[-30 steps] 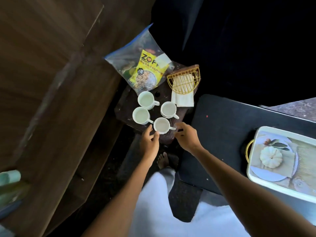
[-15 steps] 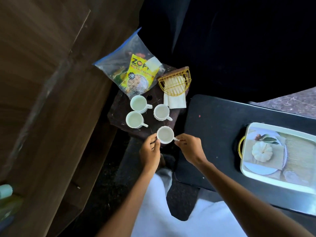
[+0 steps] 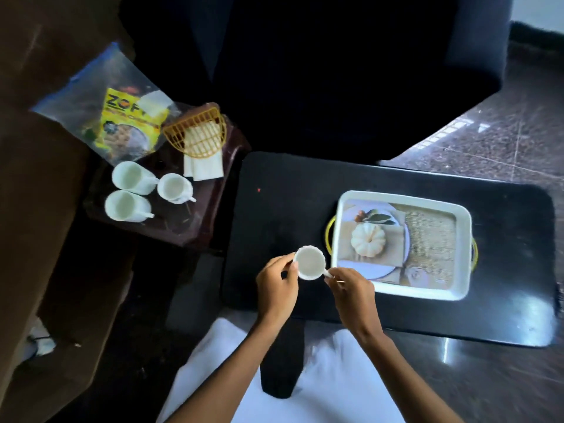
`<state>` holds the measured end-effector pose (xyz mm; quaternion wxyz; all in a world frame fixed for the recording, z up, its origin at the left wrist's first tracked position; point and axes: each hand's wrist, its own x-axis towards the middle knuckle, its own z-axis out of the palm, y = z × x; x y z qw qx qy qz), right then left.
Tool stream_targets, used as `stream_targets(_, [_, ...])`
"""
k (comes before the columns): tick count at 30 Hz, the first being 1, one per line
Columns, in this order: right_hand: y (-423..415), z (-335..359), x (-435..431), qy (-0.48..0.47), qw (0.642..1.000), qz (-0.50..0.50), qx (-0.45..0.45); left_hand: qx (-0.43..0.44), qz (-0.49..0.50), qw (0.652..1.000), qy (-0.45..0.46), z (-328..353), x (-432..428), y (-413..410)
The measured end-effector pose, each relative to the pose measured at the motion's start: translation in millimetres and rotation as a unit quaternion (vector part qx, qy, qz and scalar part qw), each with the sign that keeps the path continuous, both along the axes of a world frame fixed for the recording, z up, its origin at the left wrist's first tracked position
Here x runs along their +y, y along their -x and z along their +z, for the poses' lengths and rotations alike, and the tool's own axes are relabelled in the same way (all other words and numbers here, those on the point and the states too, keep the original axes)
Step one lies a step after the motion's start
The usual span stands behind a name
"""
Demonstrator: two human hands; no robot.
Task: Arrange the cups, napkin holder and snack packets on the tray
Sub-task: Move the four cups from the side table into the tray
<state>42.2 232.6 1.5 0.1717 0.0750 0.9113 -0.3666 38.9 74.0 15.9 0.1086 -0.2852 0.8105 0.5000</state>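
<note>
Cup [image 3: 310, 262] held over black surface [image 3: 274, 184], just left of tray [image 3: 396, 197]; left hand [image 3: 276, 288] pinches rim, right hand [image 3: 351, 290] pinches handle. Step: placing first cup; tray holds nothing yet. Next, likely: carry right, lower upright inside tray.

A white tray [image 3: 403, 196] sits on the black table [image 3: 274, 193]. Next to it, a small brown stool [image 3: 195, 227] holds three white cups [image 3: 175, 187], a yellow napkin holder [image 3: 198, 135] and a bag of snacks [image 3: 122, 117].

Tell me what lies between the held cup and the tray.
In the head view, only a narrow strip of bare black table lies between the cup and the tray; the tray's yellow handle juts into it.
</note>
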Motion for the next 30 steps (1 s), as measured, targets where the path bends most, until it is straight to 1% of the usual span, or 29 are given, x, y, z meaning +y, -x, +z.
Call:
stream_targets(2, [-2.1, -9.7, 35.9, -0.016, 1.0, -0.014, 0.005, -0.017, 0.001, 1.0, -0.011, -9.5, 37.3, 0.0])
stream_targets(5, [-0.7, -29.2, 79.4, -0.037, 0.999, -0.015, -0.011, -0.062, -0.001, 0.998, -0.03, -28.7, 77.6, 0.3])
stream_targets(8, [3.4, -43.9, 108.7, -0.019, 1.0, -0.005, -0.021, -0.085, -0.001, 0.995, -0.047, -43.7, 102.3, 0.8])
stream_targets(10, [6.9, -51.9, 119.7, -0.007, 1.0, 0.008, -0.02, -0.088, -0.006, 0.996, -0.033, -51.9, 112.8, 1.5])
stream_targets(16, [18.0, -68.6, 130.3, 0.018, 0.999, 0.019, -0.039, -0.11, -0.012, 0.994, -0.007, -67.4, 125.4, 3.1])
stream_targets(21, [17.6, -76.1, 131.0, 0.016, 0.998, 0.039, -0.045, -0.118, -0.009, 0.993, 0.004, -73.6, 126.9, 1.6])
stream_targets(30, [16.0, -86.3, 131.3, 0.01, 0.998, 0.032, -0.05, -0.135, -0.013, 0.991, -0.01, -84.4, 127.6, 1.8])
